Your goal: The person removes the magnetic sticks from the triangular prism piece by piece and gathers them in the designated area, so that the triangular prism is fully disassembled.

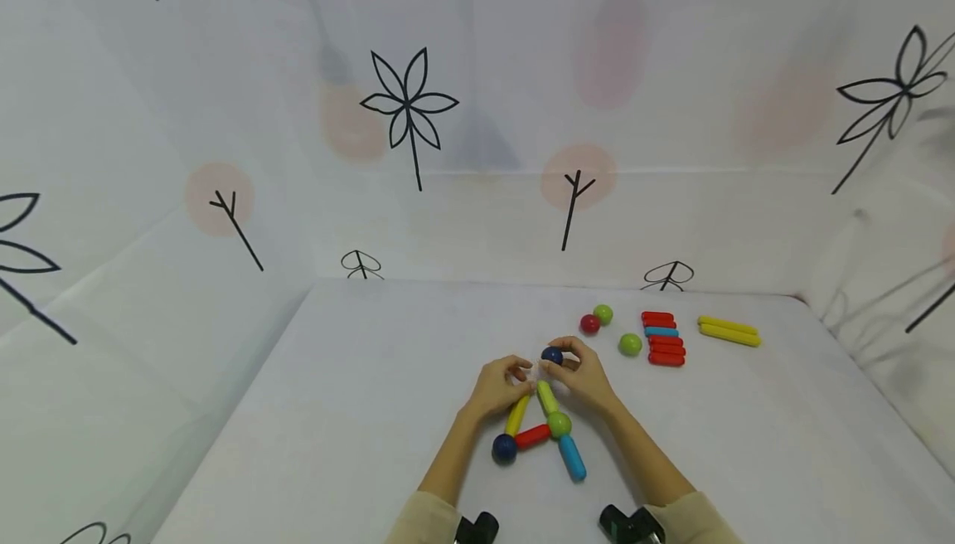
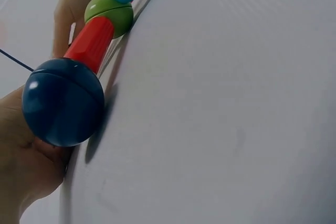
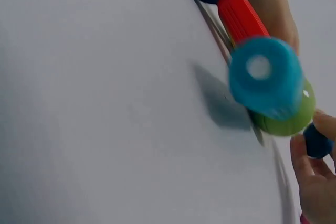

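Note:
Low on the white table lies a joined figure of toy balls and sticks. A dark blue ball (image 1: 504, 449) links a yellow stick (image 1: 516, 416) and a red stick (image 1: 533, 436). The red one meets a green ball (image 1: 559, 425), which also bears a yellow-green stick (image 1: 548, 397) and a blue stick (image 1: 572, 457). My left hand (image 1: 501, 385) pinches the yellow stick near its far end, fingers curled. Between thumb and fingers my right hand (image 1: 585, 374) holds another dark blue ball (image 3: 317, 141), just beyond the yellow-green stick's far tip.
Toward the back right lie a loose red ball (image 1: 590, 324) and green balls (image 1: 630, 345). Beside them is a row of short red sticks (image 1: 666, 359) with one blue stick (image 1: 661, 332) among them. Two long yellow sticks (image 1: 729, 331) lie farther right. A patterned cloth (image 1: 477, 221) hangs behind the table.

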`<state>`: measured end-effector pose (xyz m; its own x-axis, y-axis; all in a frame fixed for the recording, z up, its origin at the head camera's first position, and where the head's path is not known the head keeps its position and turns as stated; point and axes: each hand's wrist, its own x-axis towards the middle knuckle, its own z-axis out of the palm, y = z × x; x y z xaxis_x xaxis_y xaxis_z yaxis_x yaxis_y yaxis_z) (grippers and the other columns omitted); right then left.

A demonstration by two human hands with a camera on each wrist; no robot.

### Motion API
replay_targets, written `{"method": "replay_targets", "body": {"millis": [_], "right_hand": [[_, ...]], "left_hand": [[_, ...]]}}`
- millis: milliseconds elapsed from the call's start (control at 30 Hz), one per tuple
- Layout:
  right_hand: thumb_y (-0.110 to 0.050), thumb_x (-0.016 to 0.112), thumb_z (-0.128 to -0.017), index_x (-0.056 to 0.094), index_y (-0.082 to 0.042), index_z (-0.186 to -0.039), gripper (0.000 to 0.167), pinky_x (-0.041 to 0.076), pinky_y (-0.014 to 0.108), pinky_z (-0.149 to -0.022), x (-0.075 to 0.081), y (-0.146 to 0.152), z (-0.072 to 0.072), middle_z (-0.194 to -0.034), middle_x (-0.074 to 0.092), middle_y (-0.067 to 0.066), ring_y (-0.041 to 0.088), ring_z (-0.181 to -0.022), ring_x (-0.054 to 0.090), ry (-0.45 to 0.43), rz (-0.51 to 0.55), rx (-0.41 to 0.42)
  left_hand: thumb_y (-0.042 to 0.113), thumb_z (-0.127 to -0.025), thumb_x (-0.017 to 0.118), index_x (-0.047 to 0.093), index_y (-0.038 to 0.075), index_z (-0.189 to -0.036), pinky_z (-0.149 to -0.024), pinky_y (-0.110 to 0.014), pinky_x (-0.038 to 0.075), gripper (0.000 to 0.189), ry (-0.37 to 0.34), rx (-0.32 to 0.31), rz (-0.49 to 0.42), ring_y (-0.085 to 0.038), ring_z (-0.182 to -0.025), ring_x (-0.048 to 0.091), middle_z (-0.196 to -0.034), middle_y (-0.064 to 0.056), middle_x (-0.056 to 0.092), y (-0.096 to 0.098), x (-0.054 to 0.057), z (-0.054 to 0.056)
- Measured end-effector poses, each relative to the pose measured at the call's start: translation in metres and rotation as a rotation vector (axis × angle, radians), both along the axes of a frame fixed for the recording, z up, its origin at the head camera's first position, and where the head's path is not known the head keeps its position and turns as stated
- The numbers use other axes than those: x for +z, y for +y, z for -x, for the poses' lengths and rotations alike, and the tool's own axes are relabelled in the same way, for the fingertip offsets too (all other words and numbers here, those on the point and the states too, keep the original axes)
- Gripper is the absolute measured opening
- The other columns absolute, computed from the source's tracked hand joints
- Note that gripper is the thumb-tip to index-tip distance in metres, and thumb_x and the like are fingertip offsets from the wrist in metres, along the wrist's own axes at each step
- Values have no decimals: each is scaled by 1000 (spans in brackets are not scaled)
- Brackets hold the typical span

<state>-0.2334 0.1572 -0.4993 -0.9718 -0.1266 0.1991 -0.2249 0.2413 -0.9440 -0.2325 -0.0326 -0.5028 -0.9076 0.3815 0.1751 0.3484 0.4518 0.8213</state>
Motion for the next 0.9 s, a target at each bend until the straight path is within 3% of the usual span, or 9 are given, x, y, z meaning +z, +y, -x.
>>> {"method": "replay_targets", "body": {"millis": [133,267,567,900], "right_hand": [[-17,70,-85,55,1,-118,41,46,16,-67,3,13,1,-111,57,20,22,-82,55,-19,-126,-189],[-21,67,-87,54,0,-122,43,45,24,-71,5,26,4,-111,57,19,25,-85,53,-38,-289,-320],[-17,63,-90,49,5,-127,46,46,41,-82,1,38,14,-116,53,25,34,-94,51,-70,-328,-378],[-5,65,-85,48,10,-129,50,49,35,-75,2,39,13,-123,53,30,33,-85,58,5,-336,-385]], "left_hand": [[17,-82,71,63,0,-114,-54,-17,41,38,-34,5,-50,-4,-59,47,-91,-12,66,-5,0,-6],[18,-81,71,62,-1,-116,-61,-18,44,40,-35,15,-97,-7,-66,51,-95,-15,65,-13,1,-13],[16,-80,73,62,-3,-109,-66,-20,46,36,-36,34,-115,-10,-73,55,-88,-13,64,-28,5,-30],[13,-76,75,63,-4,-105,-64,-19,46,36,-49,34,-134,-10,-71,56,-83,-11,64,-38,3,-38]]}}
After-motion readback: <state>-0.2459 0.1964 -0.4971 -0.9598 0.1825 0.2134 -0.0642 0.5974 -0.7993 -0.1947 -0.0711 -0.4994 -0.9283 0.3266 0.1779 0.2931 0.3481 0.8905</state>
